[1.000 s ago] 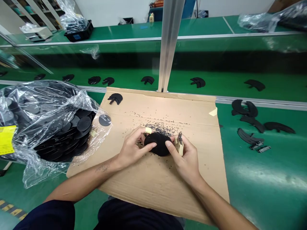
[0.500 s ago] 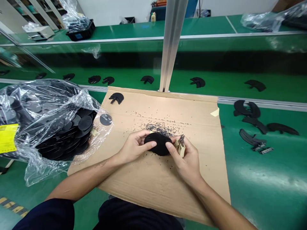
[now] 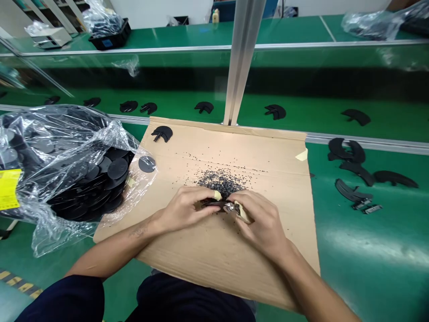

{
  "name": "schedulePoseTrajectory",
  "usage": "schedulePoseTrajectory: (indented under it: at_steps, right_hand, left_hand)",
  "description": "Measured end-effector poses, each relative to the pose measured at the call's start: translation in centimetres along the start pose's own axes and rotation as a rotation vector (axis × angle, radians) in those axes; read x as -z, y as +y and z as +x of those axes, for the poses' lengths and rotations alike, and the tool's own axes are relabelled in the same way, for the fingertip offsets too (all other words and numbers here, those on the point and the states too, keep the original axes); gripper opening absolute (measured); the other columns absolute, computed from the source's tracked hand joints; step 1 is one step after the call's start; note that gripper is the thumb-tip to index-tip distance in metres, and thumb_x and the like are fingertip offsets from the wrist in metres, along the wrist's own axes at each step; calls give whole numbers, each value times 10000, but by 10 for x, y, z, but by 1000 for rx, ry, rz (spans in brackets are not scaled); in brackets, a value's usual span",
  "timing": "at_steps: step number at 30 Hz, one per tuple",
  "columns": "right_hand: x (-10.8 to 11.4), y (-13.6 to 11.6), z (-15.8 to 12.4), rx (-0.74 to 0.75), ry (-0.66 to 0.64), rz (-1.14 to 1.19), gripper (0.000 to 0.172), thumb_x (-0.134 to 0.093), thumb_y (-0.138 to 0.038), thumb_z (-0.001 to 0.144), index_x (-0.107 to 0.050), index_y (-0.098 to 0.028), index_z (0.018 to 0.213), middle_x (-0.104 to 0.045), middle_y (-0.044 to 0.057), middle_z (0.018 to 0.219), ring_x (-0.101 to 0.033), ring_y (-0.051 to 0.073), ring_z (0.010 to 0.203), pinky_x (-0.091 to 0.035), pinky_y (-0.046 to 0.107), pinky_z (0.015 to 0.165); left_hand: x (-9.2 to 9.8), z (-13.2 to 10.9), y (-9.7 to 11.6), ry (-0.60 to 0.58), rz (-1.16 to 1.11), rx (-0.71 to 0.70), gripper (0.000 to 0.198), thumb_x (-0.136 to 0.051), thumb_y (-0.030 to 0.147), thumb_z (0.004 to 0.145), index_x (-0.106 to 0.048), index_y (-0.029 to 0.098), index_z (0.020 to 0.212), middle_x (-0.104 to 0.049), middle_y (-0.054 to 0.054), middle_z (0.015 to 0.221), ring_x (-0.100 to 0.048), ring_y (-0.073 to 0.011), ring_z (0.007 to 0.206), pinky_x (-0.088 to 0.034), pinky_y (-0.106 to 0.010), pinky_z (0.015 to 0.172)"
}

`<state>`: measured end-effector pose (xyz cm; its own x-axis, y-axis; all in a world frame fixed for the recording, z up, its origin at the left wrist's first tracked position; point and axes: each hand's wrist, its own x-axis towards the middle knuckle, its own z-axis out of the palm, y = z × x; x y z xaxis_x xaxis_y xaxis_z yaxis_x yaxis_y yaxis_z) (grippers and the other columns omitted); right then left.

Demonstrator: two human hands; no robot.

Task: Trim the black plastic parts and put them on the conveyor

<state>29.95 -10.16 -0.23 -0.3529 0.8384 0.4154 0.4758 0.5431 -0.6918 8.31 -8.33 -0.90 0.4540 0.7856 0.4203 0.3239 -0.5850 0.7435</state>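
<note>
My left hand (image 3: 187,209) grips a black round plastic disc (image 3: 214,205), now held nearly flat over the cardboard sheet (image 3: 268,250). My right hand (image 3: 259,219) is closed on a small cutter with cream handles (image 3: 239,211); its metal tip touches the disc's edge. A yellow finger cot shows on a left fingertip. A heap of black shavings (image 3: 221,181) lies just beyond both hands.
A clear plastic bag of black discs (image 3: 67,170) sits at the left, one loose disc (image 3: 146,164) beside it. A trimmed piece (image 3: 161,133) lies on the cardboard's far corner. Black offcuts (image 3: 355,174) lie at right. More pieces ride the green conveyor (image 3: 301,98) behind a metal post (image 3: 241,62).
The disc went from tilted up facing me to lying nearly flat. My right hand turned over and brought the cutter's tip onto the disc's edge.
</note>
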Motion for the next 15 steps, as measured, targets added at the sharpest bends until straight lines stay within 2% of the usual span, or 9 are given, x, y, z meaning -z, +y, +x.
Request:
schedulePoseTrajectory:
  at_steps: [2, 4, 7, 11, 15]
  right_hand:
    - [-2, 0, -1, -8, -29, 0, 105, -543, -174, 941, -639, -213, 955, -683, 59, 820, -634, 188, 738, -503, 327, 662]
    - [-5, -1, -2, -42, -9, 58, 77, -555, -170, 936, -618, -215, 933, -665, 54, 810, -625, 182, 731, -497, 314, 641]
    - [-8, -5, -2, -73, 42, 169, 56, -606, -171, 915, -599, -224, 933, -663, 51, 833, -635, 182, 752, -512, 311, 645]
    - [-12, -6, -3, -56, 87, 241, 96, -620, -142, 899, -607, -229, 936, -684, 53, 866, -657, 184, 771, -536, 320, 663]
    - [-16, -5, -5, -19, 110, 252, 136, -623, -118, 891, -595, -232, 960, -687, 55, 878, -669, 193, 802, -553, 339, 684]
  left_hand:
    - [-1, 0, 0, 18, 0, -32, 235, -709, 219, 897, -708, 189, 1130, -788, -68, 967, -749, -166, 840, -630, -300, 763]
    - [-1, 0, 0, 41, -21, -2, 263, -724, 228, 889, -701, 179, 1146, -783, -82, 996, -746, -178, 891, -628, -319, 805]
    - [0, 1, -1, 41, -89, 40, 273, -744, 296, 880, -714, 173, 1122, -767, -86, 973, -726, -182, 883, -616, -325, 783]
    - [2, 2, -1, 53, -152, -17, 320, -699, 398, 906, -716, 190, 1149, -749, -91, 983, -699, -192, 905, -602, -347, 776]
    - [3, 2, -1, 43, -139, -82, 328, -627, 373, 960, -680, 188, 1225, -746, -106, 1014, -695, -203, 954, -598, -373, 817]
